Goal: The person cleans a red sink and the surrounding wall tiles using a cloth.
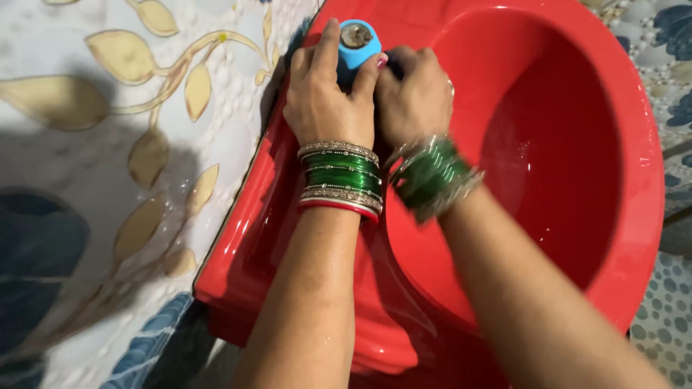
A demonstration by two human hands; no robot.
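A blue tap handle (pixel 358 42) with a round metal centre stands on the back ledge of a glossy red wash basin (pixel 634 166). My left hand (pixel 328 97) wraps around the blue handle, with thumb and forefinger on either side of it. Pressed against the left hand is my right hand (pixel 412 94), closed into a fist beside the handle; whether it grips anything is hidden. Both wrists carry stacks of green and silver bangles. The right wrist is blurred.
A tiled wall (pixel 108 144) with leaf patterns in beige and dark blue runs along the left of the basin. Patterned tiles (pixel 667 317) with dots and flowers lie to the right. The basin bowl (pixel 555 158) looks wet.
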